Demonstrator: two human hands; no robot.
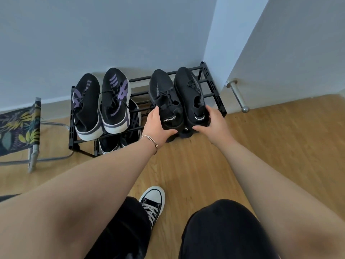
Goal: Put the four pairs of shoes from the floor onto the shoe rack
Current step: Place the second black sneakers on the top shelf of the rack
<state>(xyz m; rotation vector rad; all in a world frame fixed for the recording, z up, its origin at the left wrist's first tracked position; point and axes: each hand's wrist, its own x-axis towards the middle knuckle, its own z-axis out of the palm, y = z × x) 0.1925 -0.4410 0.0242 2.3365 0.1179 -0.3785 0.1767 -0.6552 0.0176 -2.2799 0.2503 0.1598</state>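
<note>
Fingers [169,132] around black shoes' [179,98] heels

Folding stool [20,126], leaf-print seat, left by wall [112,34]. Steel door handle [238,95] right. Wood floor [186,165].

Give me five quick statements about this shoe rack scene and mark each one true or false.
1. Both hands, left hand and right hand, grip the all-black knit sneakers at the heels. True.
2. The black sneakers with purple stripes lie on the wooden floor. False: they sit on the top tier of the black metal shoe rack.
3. The rack's lower tier holds shoes. True.
4. The left wrist is bare. False: it wears a thin bracelet.
5. The rack stands against the wall. True.
</note>
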